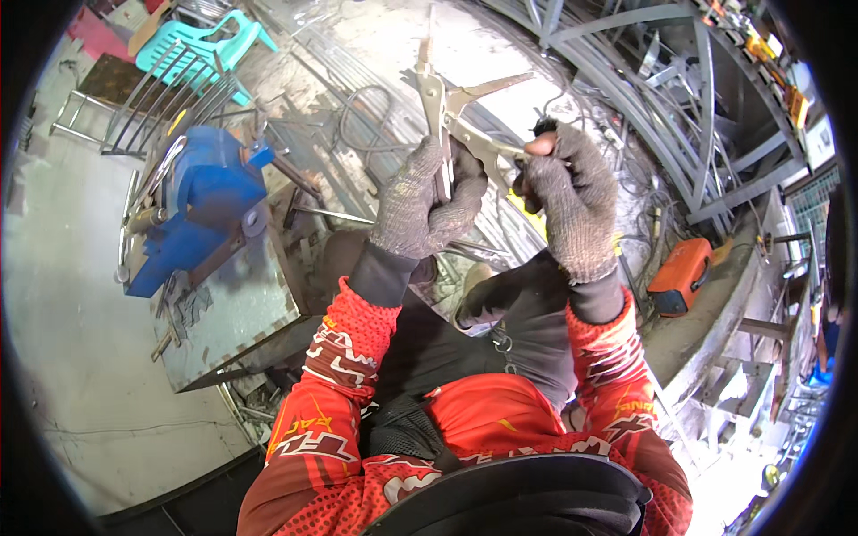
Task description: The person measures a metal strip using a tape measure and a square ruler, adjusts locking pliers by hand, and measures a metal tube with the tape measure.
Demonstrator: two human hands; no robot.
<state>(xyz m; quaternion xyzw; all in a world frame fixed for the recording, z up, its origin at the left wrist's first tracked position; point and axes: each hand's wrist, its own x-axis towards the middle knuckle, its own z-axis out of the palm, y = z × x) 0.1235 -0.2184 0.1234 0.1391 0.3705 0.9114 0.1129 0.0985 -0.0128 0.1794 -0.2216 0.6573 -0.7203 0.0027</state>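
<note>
Both my hands wear grey-brown knitted gloves and are raised in front of me. A pair of metal locking pliers (433, 96) is held up between them, with its arms spread apart. My left hand (420, 201) is wrapped around the left arm of the pliers, its fingers curled. My right hand (576, 196) is closed at the end of the right arm, with a bare fingertip showing through the glove. The far parts of the pliers stand out above my hands against the bright floor. My fingers hide the gripped ends.
At left a blue machine (201, 192) sits on a metal-topped bench (237, 308). Behind it are a turquoise plastic chair (206, 45) and a rack of bars. Long metal bars and cables lie on the floor ahead. Steel frames (706, 98) and an orange case (681, 277) stand at right.
</note>
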